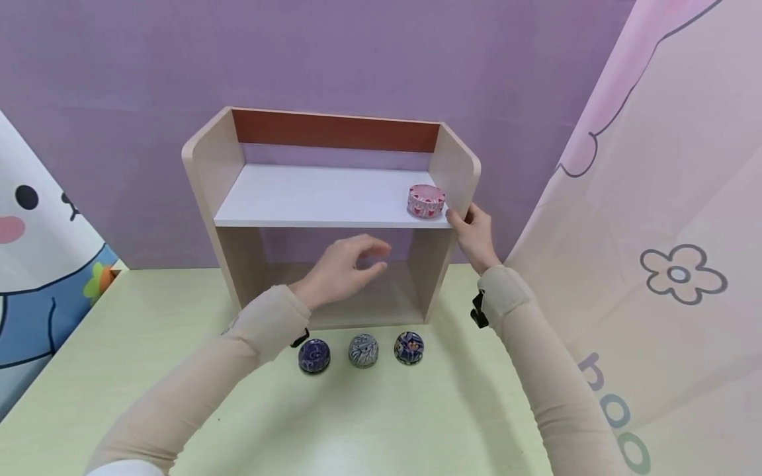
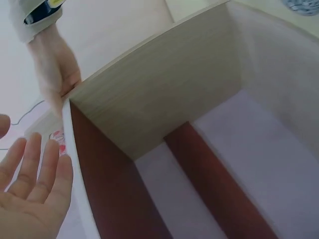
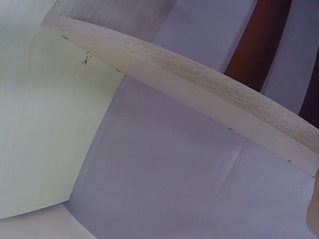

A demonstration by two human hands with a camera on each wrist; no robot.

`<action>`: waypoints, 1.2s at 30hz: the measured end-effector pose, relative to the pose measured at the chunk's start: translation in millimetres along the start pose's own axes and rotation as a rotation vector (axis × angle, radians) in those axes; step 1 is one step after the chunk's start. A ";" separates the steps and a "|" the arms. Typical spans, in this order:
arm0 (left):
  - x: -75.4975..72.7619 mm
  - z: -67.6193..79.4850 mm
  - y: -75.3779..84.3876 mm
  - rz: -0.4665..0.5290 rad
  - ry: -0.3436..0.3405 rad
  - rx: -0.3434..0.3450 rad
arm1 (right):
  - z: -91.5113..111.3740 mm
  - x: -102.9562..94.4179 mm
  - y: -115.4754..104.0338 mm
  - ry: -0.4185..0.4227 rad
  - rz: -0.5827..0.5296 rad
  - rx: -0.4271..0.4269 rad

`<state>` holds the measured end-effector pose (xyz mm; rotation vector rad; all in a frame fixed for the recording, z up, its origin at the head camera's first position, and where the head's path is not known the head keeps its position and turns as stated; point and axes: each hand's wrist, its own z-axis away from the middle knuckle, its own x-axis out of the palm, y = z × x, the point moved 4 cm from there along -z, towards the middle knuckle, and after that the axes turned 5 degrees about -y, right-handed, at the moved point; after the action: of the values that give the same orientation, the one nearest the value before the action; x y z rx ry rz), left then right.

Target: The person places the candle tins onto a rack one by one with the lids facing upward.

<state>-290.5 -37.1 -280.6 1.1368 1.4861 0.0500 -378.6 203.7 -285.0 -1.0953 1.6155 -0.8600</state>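
A small two-tier wooden shelf unit point(image 1: 333, 198) stands at the back of the table. On its white upper board, by the right end, sits a round pink tin point(image 1: 426, 201) patterned with hearts. My right hand point(image 1: 474, 237) grips the front edge of the right side panel point(image 1: 458, 172), thumb close to the tin. My left hand point(image 1: 345, 270) hovers in front of the lower compartment, fingers relaxed and nothing in them; its palm and spread fingers show in the left wrist view. Only a sliver of the right hand point(image 3: 313, 209) appears in the right wrist view.
Three round patterned tins stand in a row before the shelf: a dark blue one point(image 1: 313, 356), a grey-white one point(image 1: 363, 350) and a blue floral one point(image 1: 409, 348). Behind is a purple wall point(image 1: 357, 53); a printed curtain point(image 1: 655, 198) hangs at right.
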 end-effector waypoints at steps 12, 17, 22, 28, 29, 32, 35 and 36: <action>20.8 40.7 -23.3 -0.152 -0.106 0.048 | 0.2 0.4 -0.9 -0.003 0.017 0.007; 23.2 52.8 -33.2 -0.213 -0.134 0.042 | -0.2 0.0 -1.5 0.001 0.019 0.004; 26.0 65.0 -41.6 -0.316 -0.156 0.083 | 1.3 0.4 -0.6 0.000 0.018 0.015; 32.5 80.4 -53.5 -0.435 -0.176 0.175 | 2.9 -0.6 1.1 -0.005 0.007 0.027; 33.8 82.4 -55.7 -0.448 -0.182 0.176 | 2.8 -0.9 1.2 -0.005 0.008 0.029; 38.0 88.5 -63.6 -0.459 -0.211 0.140 | 2.5 -1.1 0.3 -0.007 0.006 0.027; 43.0 94.8 -72.2 -0.441 -0.230 0.102 | 2.1 -0.7 -0.8 -0.012 0.005 0.019; 44.8 96.7 -75.7 -0.430 -0.232 0.094 | 2.0 -0.6 -1.2 -0.013 0.003 0.017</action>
<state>-252.4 -100.8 -388.2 0.8421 1.5038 -0.4378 -376.3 203.7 -284.3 -1.0842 1.5959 -0.8622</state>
